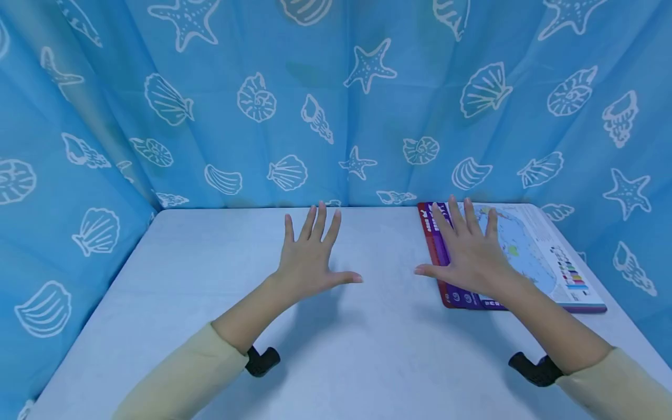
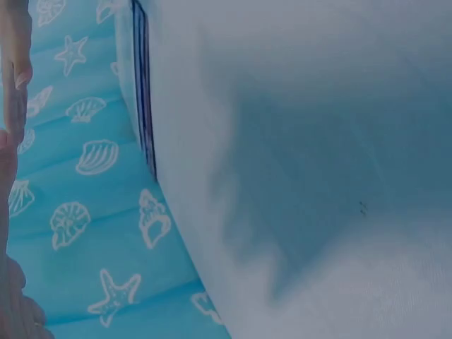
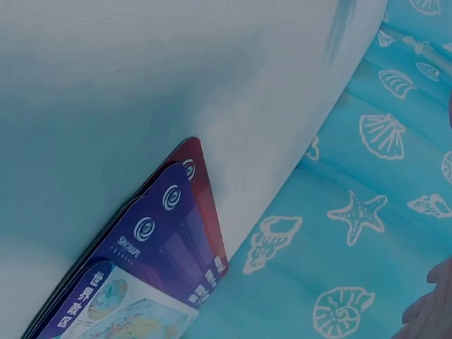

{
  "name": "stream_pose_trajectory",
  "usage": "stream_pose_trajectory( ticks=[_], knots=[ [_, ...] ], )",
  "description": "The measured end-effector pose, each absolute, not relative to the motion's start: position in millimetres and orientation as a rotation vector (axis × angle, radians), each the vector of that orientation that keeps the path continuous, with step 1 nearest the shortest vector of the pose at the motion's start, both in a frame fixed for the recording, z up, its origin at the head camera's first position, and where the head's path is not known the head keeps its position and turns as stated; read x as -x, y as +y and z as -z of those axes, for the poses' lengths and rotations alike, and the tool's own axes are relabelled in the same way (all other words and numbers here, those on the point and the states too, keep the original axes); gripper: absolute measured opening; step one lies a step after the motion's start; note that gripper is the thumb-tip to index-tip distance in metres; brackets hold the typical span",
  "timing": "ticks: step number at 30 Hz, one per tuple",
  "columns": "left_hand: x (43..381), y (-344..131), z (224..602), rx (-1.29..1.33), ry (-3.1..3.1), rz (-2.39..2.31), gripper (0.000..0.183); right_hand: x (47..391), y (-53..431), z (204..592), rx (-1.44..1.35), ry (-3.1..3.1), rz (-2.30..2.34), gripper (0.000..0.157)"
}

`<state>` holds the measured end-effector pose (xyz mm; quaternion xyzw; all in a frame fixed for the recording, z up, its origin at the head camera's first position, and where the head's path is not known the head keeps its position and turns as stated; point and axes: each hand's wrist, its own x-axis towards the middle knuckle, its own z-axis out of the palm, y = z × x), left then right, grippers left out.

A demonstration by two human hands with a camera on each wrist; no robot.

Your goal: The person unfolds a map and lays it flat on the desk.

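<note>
Both hands are raised over the white table with fingers spread, palms away from the head camera. My left hand (image 1: 307,262) holds nothing, and its shadow falls on the tabletop below. My right hand (image 1: 472,254) is likewise free of any object and overlaps the left part of a stack of map sheets (image 1: 525,245) in the head view. The stack's top sheet shows a blue and white map with a colour legend. Red and purple edges fan out on its left side, and the right wrist view shows these map sheets (image 3: 159,240) lying stacked and staggered.
A white-covered table (image 1: 210,262) fills the foreground. Behind it and along both sides hangs a blue curtain (image 1: 325,76) printed with white shells and starfish. A black wrist mount (image 1: 262,360) sits at the left sleeve, another black mount (image 1: 535,368) at the right.
</note>
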<state>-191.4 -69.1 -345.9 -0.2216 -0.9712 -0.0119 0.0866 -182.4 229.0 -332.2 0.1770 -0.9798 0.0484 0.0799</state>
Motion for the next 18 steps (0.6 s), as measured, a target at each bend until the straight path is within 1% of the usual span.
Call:
stream_pose_trajectory(
  ticks=[10, 18],
  knots=[
    [189.8, -54.1, 346.3, 0.707, -2.89, 0.053, 0.114, 179.9, 240.4, 334.2, -0.48, -2.911, -0.153, 0.111],
    [188.5, -40.1, 347.0, 0.736, -2.892, 0.058, 0.114, 176.2, 252.2, 339.4, -0.502, -2.884, -0.079, 0.11]
  ],
)
